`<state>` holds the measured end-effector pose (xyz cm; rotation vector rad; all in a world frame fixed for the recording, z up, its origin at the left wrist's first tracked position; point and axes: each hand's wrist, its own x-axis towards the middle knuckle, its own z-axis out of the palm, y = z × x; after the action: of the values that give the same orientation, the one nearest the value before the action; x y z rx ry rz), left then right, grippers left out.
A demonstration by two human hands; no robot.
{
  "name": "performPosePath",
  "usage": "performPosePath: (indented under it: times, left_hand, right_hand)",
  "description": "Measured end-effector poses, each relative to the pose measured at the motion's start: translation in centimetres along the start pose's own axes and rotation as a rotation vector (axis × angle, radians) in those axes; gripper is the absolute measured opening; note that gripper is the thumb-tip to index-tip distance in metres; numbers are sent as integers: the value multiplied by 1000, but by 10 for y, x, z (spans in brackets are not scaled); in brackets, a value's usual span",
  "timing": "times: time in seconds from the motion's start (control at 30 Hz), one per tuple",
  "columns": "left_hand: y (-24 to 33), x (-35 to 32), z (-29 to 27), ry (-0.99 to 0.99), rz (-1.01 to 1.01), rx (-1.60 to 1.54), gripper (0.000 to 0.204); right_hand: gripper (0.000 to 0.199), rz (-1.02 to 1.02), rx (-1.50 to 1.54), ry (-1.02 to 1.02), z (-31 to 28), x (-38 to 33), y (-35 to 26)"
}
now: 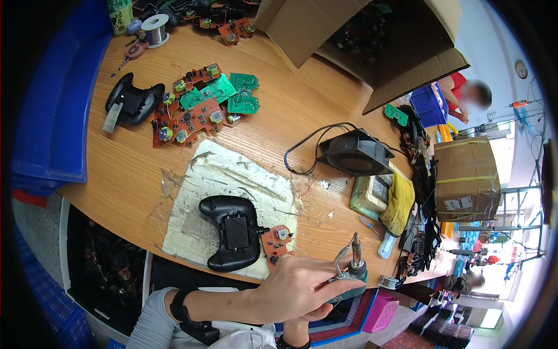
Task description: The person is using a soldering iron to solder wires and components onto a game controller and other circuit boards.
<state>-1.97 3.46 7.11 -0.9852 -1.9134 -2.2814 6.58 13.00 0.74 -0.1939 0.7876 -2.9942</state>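
My left hand (293,286) reaches across from the lower left, its thumb and forefinger closed at the thin metal guide of a soldering iron (356,263). The iron points tip up and has a green handle. Beneath, my right hand (297,333) is mostly hidden by the left; it appears wrapped round the handle. Left of the hands, a black game controller shell (232,234) lies on a worn whitish cloth (192,203). Beside the shell, an orange circuit board (276,242) rests partly off the cloth, close to my left knuckles.
Orange and green circuit boards (203,110) are piled beyond the cloth, near another controller shell (135,100) and a solder spool (156,30). A black fan (356,152) with a looped cable stands right of centre. A yellow sponge (399,203), an open carton (314,29) and a blue bin (52,110) border the space.
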Motion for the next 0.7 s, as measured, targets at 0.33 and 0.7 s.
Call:
performPosePath:
  times: [0.33,0.7]
  left_hand:
    - [-2,-2,2,-40,-19,-15,28]
    - [0,-2,0,-39,-26,-25,29]
  right_hand:
    - [52,-47,-12,-8,-2,-4,1]
    - [52,-96,-26,-23,0,-6,4]
